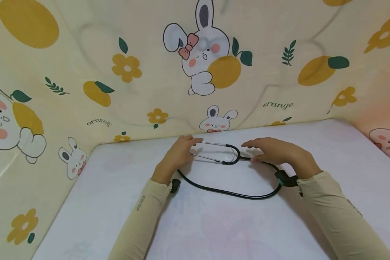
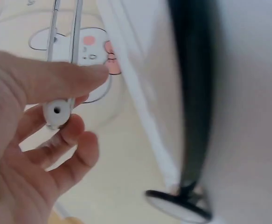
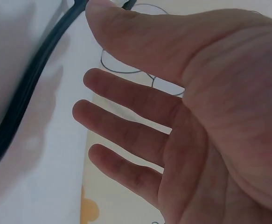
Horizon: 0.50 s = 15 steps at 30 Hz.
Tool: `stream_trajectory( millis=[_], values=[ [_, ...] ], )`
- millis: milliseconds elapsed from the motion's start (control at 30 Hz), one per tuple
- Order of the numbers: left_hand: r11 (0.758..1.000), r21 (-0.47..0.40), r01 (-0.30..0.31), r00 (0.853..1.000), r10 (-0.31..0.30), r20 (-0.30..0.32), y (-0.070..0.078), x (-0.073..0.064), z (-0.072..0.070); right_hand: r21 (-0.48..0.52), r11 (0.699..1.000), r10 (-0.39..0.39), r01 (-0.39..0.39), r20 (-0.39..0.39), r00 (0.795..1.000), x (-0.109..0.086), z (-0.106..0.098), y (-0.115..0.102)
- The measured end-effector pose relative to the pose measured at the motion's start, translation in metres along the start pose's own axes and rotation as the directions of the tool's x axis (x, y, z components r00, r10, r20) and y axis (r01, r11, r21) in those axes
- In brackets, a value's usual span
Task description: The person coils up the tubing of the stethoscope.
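A stethoscope with black tubing (image 1: pixel 234 194) and silver ear tubes (image 1: pixel 211 143) is on the white table. My left hand (image 1: pixel 181 153) pinches the ear tubes near their ends; in the left wrist view a white eartip (image 2: pixel 57 112) shows between thumb and fingers. The round chestpiece (image 2: pixel 178 205) lies below and beside that hand, at the end of the blurred tubing. In the head view the left hand hides the eartips. My right hand (image 1: pixel 277 151) is spread above the tubing just right of the black yoke (image 1: pixel 235 155), holding nothing; whether its thumb touches the tube, I cannot tell.
The white table (image 1: pixel 214 227) ends at a cream cloth backdrop (image 1: pixel 156 94) printed with rabbits, oranges and flowers. The tubing loops toward the near side between the two forearms. A black device (image 1: pixel 286 178) sits at the right wrist.
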State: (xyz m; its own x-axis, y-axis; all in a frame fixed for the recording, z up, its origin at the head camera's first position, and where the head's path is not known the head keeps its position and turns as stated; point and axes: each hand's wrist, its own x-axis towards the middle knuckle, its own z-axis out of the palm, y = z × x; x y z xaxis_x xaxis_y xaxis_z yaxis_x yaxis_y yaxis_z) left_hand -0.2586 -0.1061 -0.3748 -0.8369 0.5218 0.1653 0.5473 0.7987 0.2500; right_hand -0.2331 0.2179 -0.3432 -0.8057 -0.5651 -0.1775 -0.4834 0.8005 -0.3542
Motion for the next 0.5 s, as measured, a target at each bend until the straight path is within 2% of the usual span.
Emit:
stream_trajectory(
  millis=[100, 200, 367, 433, 500],
  values=[
    [0.998, 0.054, -0.026, 0.997, 0.030, -0.071, 0.006, -0.001, -0.007, 0.006, 1.000, 0.011, -0.011, 0.002, 1.000, -0.001, -0.002, 0.001],
    [0.997, 0.072, -0.042, 0.992, 0.050, -0.114, 0.010, -0.002, -0.013, 0.010, 1.000, 0.018, -0.018, 0.004, 1.000, 0.000, -0.003, 0.002],
    [0.998, 0.049, -0.033, 0.994, 0.037, -0.098, 0.014, -0.004, -0.018, 0.025, 0.999, 0.022, -0.022, 0.016, 1.000, 0.001, 0.001, 0.003],
    [0.996, 0.077, -0.034, 0.995, 0.041, -0.090, 0.015, -0.005, -0.017, 0.029, 0.999, 0.020, -0.021, 0.019, 1.000, 0.002, 0.003, 0.003],
    [0.992, 0.116, -0.047, 0.992, 0.060, -0.111, 0.016, -0.004, -0.015, 0.022, 1.000, 0.019, -0.019, 0.019, 1.000, 0.002, 0.005, 0.002]
  ],
)
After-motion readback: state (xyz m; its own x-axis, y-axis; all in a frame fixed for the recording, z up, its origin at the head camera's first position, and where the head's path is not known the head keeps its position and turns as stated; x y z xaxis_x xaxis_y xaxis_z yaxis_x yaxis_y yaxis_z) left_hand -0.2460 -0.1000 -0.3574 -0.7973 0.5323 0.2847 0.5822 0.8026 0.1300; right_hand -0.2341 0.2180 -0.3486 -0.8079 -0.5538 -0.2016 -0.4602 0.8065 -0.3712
